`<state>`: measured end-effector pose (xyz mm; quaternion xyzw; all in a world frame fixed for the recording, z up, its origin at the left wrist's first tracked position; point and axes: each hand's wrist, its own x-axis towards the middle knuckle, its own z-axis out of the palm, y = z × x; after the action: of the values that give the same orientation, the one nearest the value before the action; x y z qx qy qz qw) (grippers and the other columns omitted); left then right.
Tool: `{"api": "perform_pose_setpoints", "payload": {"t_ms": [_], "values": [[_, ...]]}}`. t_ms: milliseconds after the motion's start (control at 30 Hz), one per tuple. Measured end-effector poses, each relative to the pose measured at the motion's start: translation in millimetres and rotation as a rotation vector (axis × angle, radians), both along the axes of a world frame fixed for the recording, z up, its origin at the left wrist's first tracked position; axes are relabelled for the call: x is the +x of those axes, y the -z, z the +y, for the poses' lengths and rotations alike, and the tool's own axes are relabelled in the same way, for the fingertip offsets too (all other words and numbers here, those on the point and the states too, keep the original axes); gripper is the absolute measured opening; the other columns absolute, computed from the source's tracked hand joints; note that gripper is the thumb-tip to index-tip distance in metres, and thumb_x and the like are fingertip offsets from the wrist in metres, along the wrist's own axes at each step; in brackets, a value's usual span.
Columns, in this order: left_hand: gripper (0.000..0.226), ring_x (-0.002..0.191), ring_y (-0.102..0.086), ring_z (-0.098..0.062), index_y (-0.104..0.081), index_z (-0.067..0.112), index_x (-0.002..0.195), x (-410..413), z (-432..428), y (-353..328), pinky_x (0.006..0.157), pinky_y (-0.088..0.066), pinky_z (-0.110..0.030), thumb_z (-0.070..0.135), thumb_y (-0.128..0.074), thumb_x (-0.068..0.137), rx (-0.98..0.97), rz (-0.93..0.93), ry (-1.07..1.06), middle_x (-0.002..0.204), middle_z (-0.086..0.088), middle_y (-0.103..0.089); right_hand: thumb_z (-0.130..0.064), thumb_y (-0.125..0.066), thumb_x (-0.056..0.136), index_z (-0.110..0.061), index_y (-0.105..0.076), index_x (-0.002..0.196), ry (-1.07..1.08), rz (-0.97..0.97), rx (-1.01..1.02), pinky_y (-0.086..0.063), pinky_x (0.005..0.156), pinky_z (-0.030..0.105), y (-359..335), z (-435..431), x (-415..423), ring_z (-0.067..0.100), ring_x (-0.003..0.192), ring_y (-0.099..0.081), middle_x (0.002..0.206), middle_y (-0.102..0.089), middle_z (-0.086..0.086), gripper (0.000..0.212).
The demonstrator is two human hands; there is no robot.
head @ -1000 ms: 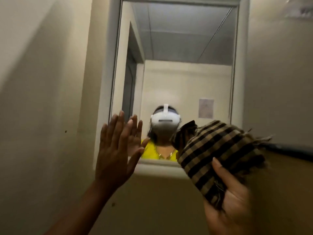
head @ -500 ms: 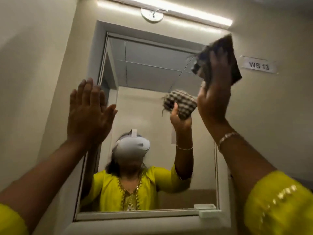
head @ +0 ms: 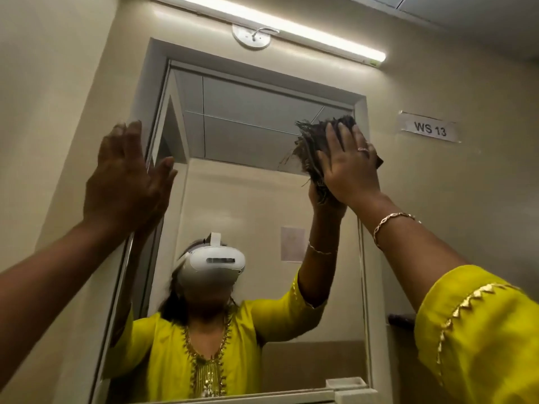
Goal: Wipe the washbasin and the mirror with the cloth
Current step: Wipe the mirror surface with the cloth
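Observation:
The wall mirror (head: 248, 135) fills the middle of the head view inside a pale frame. My right hand (head: 348, 164) lies flat with straight fingers on the dark checked cloth (head: 310, 150) and presses it against the glass near the mirror's upper right corner. The cloth's frayed edge sticks out to the left of my fingers. My left hand (head: 128, 176) is raised with straight fingers at the mirror's left frame; whether it touches the frame I cannot tell. The washbasin is out of view.
A tube light (head: 271, 24) runs above the mirror. A label reading WS 13 (head: 428, 129) is stuck on the wall to the right. A small white ledge piece (head: 347, 383) sits at the mirror's lower right corner. The side wall stands close on the left.
My right hand has come down from above the mirror's top right corner onto the glass, pressing the cloth there. The camera has tilted upward since one second ago. My left hand stays raised.

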<state>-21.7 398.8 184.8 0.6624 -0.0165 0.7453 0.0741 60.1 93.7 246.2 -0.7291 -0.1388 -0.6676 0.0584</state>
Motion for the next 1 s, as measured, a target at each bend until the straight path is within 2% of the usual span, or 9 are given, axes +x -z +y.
{"api": "perform_pose_setpoints", "payload": {"t_ms": [200,467,533,600,667,733,833,933,1000], "values": [[0.058,0.104,-0.05,-0.048,-0.026,0.005,0.136,-1.7,-3.8,2.0,0.078,-0.042,-0.052,0.041,-0.042,0.093,-0.178,0.0,0.091,0.126,-0.031,-0.044,-0.046,-0.009,0.088,-0.016,-0.009,0.148,-0.021,-0.019,0.097,-0.005,0.115,0.045,-2.7,4.9,12.1,0.029,0.144,-0.003,0.156,-0.006,0.013,0.066],[0.059,0.089,-0.056,-0.046,-0.034,-0.001,0.129,-0.8,-1.0,6.3,0.069,-0.042,-0.045,0.046,-0.038,0.093,-0.307,0.012,0.196,0.102,-0.03,-0.056,-0.041,-0.021,0.099,-0.016,-0.011,0.148,-0.034,-0.026,0.182,-0.006,0.114,0.046,-26.9,7.0,13.8,0.029,0.144,-0.003,0.156,-0.007,0.012,0.056],[0.054,0.07,-0.054,-0.038,-0.045,0.002,0.111,-1.4,0.5,10.5,0.062,-0.037,-0.037,0.051,-0.034,0.093,-0.364,0.003,0.274,0.078,-0.016,-0.053,-0.041,-0.021,0.099,-0.016,-0.013,0.147,-0.036,-0.036,0.199,-0.007,0.114,0.046,-33.4,7.2,13.5,0.029,0.144,-0.004,0.156,-0.008,0.012,0.056],[0.052,0.059,-0.047,-0.035,-0.044,0.013,0.079,1.8,4.4,15.0,0.057,-0.036,-0.039,0.062,-0.028,0.089,-0.396,-0.001,0.311,0.062,-0.006,-0.042,-0.042,-0.022,0.098,-0.016,-0.015,0.147,-0.048,-0.046,0.242,-0.007,0.115,0.046,-38.3,10.5,11.6,0.03,0.144,-0.004,0.156,-0.009,0.011,0.055],[0.058,0.066,-0.052,-0.042,-0.038,0.025,0.064,6.6,13.2,19.4,0.064,-0.043,-0.048,0.078,-0.021,0.079,-0.423,0.021,0.346,0.059,-0.005,-0.041,-0.041,-0.022,0.098,-0.016,-0.016,0.147,-0.078,-0.036,0.3,-0.006,0.115,0.047,-41.9,17.9,9.5,0.031,0.144,-0.003,0.156,-0.009,0.012,0.055],[0.07,0.069,-0.055,-0.042,-0.041,0.02,0.062,0.5,11.0,21.9,0.072,-0.047,-0.051,0.085,-0.018,0.071,-0.483,0.069,0.421,0.061,-0.011,-0.046,-0.041,-0.022,0.099,-0.015,-0.014,0.147,-0.108,-0.018,0.342,-0.004,0.115,0.047,-44.2,28.1,7.6,0.032,0.144,-0.001,0.156,-0.006,0.012,0.055],[0.073,0.07,-0.054,-0.038,-0.048,0.006,0.066,-10.1,1.0,19.6,0.078,-0.047,-0.052,0.073,-0.023,0.081,-0.518,0.162,0.504,0.065,-0.019,-0.048,-0.041,-0.021,0.099,-0.015,-0.011,0.148,-0.134,-0.006,0.386,-0.002,0.115,0.048,-46.3,42.0,5.0,0.033,0.144,0.001,0.157,-0.004,0.013,0.057],[0.066,0.07,-0.052,-0.034,-0.047,0.006,0.064,-12.6,-0.6,18.4,0.072,-0.045,-0.043,0.064,-0.027,0.087,-0.513,0.187,0.575,0.064,-0.017,-0.048,-0.042,-0.021,0.099,-0.015,-0.01,0.148,-0.149,0.005,0.409,-0.002,0.115,0.048,-47.9,54.5,1.0,0.033,0.144,0.002,0.157,-0.003,0.013,0.057],[0.067,0.071,-0.051,-0.035,-0.048,0.006,0.064,-13.7,-1.1,18.7,0.075,-0.046,-0.047,0.066,-0.027,0.086,-0.522,0.215,0.605,0.067,-0.02,-0.05,-0.042,-0.021,0.099,-0.015,-0.01,0.148,-0.15,0.002,0.413,-0.002,0.115,0.048,-48.3,64.5,-2.2,0.033,0.144,0.002,0.157,-0.002,0.013,0.057]]}}
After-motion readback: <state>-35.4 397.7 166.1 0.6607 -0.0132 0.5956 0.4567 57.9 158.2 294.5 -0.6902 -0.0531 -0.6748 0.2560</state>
